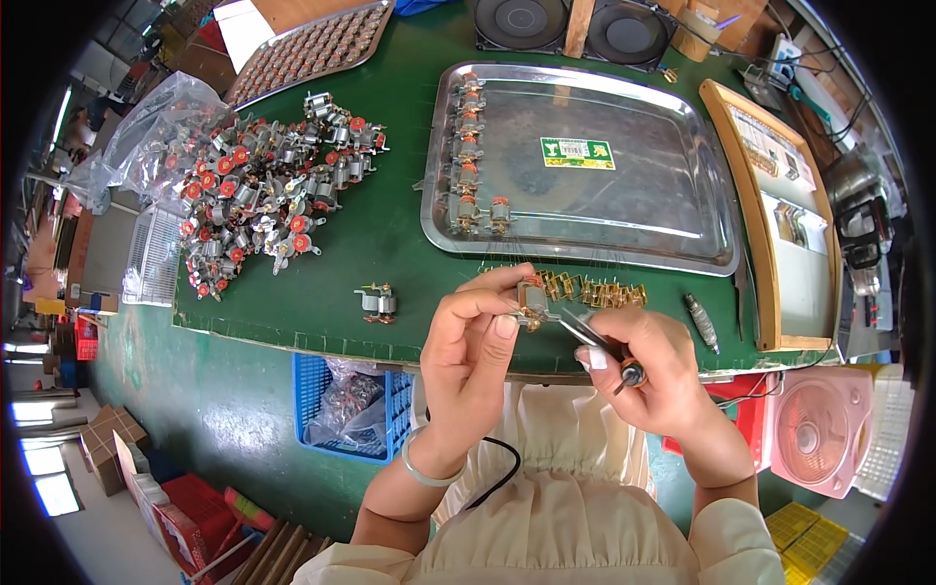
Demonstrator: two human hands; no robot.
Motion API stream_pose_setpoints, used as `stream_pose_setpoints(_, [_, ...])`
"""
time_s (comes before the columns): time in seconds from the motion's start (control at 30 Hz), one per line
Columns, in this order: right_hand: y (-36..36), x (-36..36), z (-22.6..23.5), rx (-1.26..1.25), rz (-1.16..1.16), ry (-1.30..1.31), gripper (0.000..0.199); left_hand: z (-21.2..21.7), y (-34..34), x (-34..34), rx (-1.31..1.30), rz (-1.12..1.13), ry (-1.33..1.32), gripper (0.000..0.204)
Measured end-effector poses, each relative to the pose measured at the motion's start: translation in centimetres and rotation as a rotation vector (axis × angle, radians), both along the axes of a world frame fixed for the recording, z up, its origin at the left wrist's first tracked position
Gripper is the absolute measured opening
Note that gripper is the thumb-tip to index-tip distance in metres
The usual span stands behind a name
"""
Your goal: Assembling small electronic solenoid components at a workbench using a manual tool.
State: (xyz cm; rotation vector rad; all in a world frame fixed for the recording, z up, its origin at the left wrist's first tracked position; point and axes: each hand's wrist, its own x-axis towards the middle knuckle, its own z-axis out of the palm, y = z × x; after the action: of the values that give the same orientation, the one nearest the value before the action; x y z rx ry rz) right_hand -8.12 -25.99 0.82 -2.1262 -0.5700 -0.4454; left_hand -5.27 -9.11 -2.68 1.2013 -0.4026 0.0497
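My left hand pinches a small electric motor, silver with a reddish end, above the table's near edge. Closed round a slim metal tool with a narrow tip, my right hand brings that tip close to the motor; whether they touch I cannot tell. An orange and dark round handle end shows at its fingers, perhaps part of the same tool. Brass-coloured brackets with thin wires lie just beyond my hands. One loose motor rests to the left.
A metal tray holds a column of motors along its left side. Many motors are heaped at the left beside a plastic bag. Farther back is a full tray. A wooden-framed box and a grey cylindrical tool lie right.
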Motion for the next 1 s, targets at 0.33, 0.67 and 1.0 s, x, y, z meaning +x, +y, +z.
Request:
stream_pose_setpoints(0.33, [0.3,0.2,0.0,-0.102,0.026,-0.060,0.024,0.3,-0.1,-0.1,-0.033,-0.038,-0.023,0.014])
stream_pose_setpoints(0.67, [-0.3,-0.2,0.3,1.009,0.368,1.033,0.014,-0.4,0.4,0.8,-0.046,-0.117,-0.230,0.021])
stream_pose_setpoints(1.0, [-0.4,-0.8,-0.4,-0.228,0.020,0.181,0.027,-0.6,0.4,1.1,0.040,0.059,-0.263,0.028])
